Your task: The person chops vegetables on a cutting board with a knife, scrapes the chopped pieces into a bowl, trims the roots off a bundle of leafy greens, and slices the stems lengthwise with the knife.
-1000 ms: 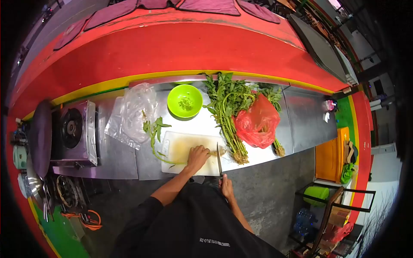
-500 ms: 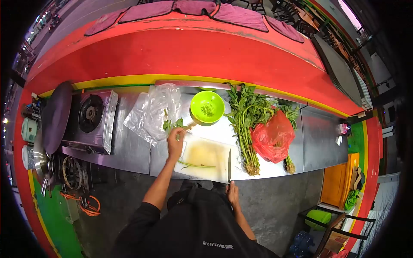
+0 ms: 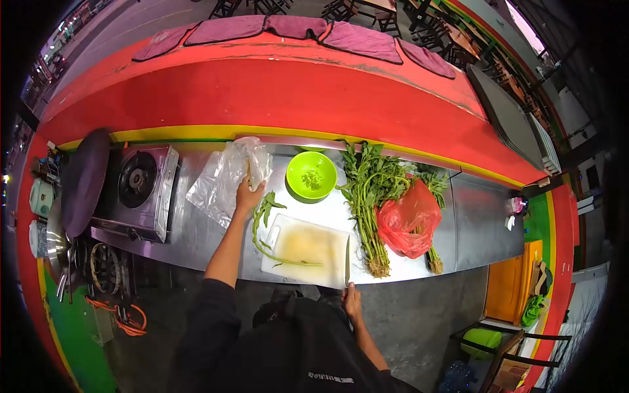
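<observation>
While one gas stove (image 3: 136, 188) stands at the left of the tabletop (image 3: 203, 242), the left hand (image 3: 250, 195) is over one clear plastic bag (image 3: 221, 180), its grip at a brownish piece (image 3: 248, 168); whether pinching it, I cannot tell. One leafy stem (image 3: 265, 208) lies partly on one cutting board (image 3: 309, 241), near one green bowl (image 3: 295, 174). The right hand (image 3: 352, 302) has its grip wrapped round one knife (image 3: 348, 263) at the board's right edge. Rightward lie two rooted bundles of greens (image 3: 365, 196) and one red plastic bag (image 3: 409, 223).
</observation>
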Available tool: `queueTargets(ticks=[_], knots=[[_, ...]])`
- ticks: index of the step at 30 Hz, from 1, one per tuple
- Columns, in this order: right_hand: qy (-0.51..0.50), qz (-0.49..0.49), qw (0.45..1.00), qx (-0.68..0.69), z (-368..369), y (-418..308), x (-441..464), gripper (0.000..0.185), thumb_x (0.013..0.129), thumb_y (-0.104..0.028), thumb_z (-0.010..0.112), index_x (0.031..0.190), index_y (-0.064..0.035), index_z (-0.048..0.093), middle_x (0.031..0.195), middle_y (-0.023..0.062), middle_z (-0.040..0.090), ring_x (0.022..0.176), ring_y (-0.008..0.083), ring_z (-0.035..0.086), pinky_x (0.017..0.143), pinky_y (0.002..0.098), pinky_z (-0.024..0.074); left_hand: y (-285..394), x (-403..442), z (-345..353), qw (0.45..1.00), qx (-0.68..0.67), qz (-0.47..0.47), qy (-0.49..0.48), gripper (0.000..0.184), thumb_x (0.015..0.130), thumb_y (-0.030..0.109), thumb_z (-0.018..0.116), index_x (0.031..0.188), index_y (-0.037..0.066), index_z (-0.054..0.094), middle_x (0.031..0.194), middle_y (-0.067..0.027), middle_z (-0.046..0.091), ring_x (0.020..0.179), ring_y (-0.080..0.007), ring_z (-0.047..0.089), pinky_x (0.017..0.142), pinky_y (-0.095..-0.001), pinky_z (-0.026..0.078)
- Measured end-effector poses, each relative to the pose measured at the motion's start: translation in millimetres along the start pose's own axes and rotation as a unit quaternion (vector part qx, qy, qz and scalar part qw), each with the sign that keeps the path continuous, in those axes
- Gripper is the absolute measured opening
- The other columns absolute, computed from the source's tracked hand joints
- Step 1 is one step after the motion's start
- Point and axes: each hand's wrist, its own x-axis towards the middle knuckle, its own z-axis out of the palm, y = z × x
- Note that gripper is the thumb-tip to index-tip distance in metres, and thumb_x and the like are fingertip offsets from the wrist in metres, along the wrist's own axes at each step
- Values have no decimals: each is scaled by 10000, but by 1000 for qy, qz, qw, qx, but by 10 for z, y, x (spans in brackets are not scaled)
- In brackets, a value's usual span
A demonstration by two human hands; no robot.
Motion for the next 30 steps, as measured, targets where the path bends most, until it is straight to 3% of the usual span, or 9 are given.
queueTargets(ticks=[3, 9, 11, 15, 19, 21, 27, 29, 30], knots=[[-3, -18, 1000, -18, -27, 14, -40, 688, 1040, -603, 299, 652, -67, 485, 513, 13, 419, 437, 106, 390, 421, 295, 282, 177, -14, 157, 999, 27, -6, -46, 631, 833, 480, 717, 1225, 0, 607, 1235, -279, 600, 1179, -398, 580, 968, -468, 467], [-7, -2, 1000, -22, -59, -47, -137, 701, 1039, -614, 270, 651, -76, 496, 511, 6, 428, 441, 110, 415, 424, 299, 294, 355, -34, 490, 974, 7, 191, -123, 337, 817, 261, 696, 1092, 66, 693, 1179, -194, 652, 1111, -389, 593, 982, -471, 450], [8, 18, 999, -29, -68, -10, -117, 693, 1037, -614, 283, 659, -77, 505, 521, 9, 446, 443, 114, 426, 422, 297, 305, 430, -174, 524, 974, 112, 170, -101, 331, 808, 262, 704, 1105, 116, 698, 1156, -163, 675, 1106, -383, 608, 1001, -490, 433], [12, 2, 1000, 9, -55, 81, -82, 680, 1033, -614, 311, 662, -81, 515, 525, -4, 434, 442, 104, 406, 423, 288, 303, 326, -204, 493, 938, -47, 193, -285, 361, 793, 264, 718, 1118, 109, 690, 1065, -147, 708, 1063, -372, 644, 1010, -630, 368], [4, 35, 999, 12, -48, 95, -77, 659, 1045, -583, 316, 658, -84, 506, 524, -11, 416, 441, 97, 388, 425, 284, 296, 330, -293, 327, 914, 97, 203, -338, 433, 771, 222, 720, 1167, 66, 644, 1194, -179, 645, 1157, -379, 588, 1024, -528, 412], [9, -3, 1000, -19, -34, 141, -46, 649, 1053, -565, 318, 654, -85, 495, 524, -8, 411, 447, 97, 388, 428, 285, 289, 339, -351, 233, 933, 31, 221, -284, 460, 768, 188, 711, 1188, 43, 594, 1224, -186, 615, 1185, -378, 567, 1036, -452, 434], [5, -19, 1000, -12, 35, 140, -10, 662, 1046, -585, 315, 654, -81, 488, 521, 3, 417, 441, 102, 393, 420, 287, 300, 637, -575, -69, 963, -95, 235, -88, 442, 761, 79, 716, 1175, 30, 570, 1162, -185, 614, 1129, -378, 577, 962, -479, 442], [4, -4, 1000, -1, 38, 123, -4, 667, 1042, -594, 315, 653, -81, 488, 521, 5, 420, 436, 103, 395, 416, 286, 304, 627, -632, -125, 954, 82, 156, 240, 480, 759, 152, 748, 1185, 31, 564, 1198, -178, 593, 1188, -362, 541, 977, -487, 420], [3, 11, 1000, 7, 37, 146, 2, 672, 1039, -603, 314, 653, -81, 487, 521, 6, 422, 432, 104, 398, 411, 285, 308, 565, -628, -120, 951, 126, 47, 277, 513, 758, 196, 755, 1204, 38, 558, 1224, -174, 580, 1222, -357, 516, 994, -488, 408]])
